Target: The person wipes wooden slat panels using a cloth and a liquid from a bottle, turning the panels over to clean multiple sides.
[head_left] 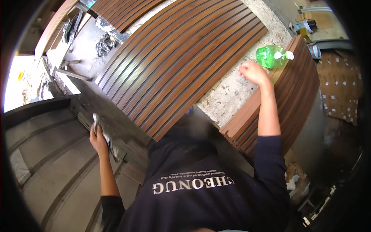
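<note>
Left hand (98,137) gripping rag (104,137), arm outstretched

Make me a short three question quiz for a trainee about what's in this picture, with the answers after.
1. True or false: the green plastic bottle lies on its side.
2. What does the left hand hold?
A. a hammer
B. a crumpled grey cloth
C. a paintbrush
3. Fill in: the right hand rests closed on the speckled bench top, between the bottle and the large brown ______ panel.

Key:
1. True; its white cap points right.
2. B.
3. Slatted; it lies flat, and a second stack of slats sits at the right.
</note>
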`<state>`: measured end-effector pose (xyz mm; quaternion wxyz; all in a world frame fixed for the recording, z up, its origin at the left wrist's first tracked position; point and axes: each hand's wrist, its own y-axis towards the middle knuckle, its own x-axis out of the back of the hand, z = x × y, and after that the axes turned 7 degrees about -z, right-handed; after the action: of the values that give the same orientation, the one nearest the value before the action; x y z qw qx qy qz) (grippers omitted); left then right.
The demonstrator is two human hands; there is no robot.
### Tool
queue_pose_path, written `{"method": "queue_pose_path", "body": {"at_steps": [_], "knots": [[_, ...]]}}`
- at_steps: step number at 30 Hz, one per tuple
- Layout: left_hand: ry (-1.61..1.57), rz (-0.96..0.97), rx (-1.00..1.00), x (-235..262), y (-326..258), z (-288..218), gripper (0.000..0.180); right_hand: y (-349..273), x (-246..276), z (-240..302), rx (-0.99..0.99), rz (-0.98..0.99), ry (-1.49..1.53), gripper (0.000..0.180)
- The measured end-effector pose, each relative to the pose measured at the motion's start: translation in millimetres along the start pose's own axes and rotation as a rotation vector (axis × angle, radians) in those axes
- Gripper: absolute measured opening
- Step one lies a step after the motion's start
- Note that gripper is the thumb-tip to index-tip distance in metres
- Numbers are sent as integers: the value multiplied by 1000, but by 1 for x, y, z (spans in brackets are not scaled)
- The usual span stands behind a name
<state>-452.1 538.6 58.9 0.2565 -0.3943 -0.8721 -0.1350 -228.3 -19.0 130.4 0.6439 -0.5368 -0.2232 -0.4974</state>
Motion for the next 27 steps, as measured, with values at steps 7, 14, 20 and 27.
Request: {"method": "queue_pose_path", "body": {"at_steps": [7, 14, 20, 27], "knots": [[26, 198, -680, -61, 20, -76, 28, -126, -188, 86, -134, 801, 510, 70], [-608, 290, 213, -15, 38, -53, 26, -153, -295, 156, -440, 297, 1736, 55], [-1201, 54, 327, 110, 171, -9, 32, -200, -189, 194, -59, 107, 1803, 54], [-1659, 292, 406, 83, 178, -87, 39, -198, -109, 268, 221, -163, 1964, 46]]}}
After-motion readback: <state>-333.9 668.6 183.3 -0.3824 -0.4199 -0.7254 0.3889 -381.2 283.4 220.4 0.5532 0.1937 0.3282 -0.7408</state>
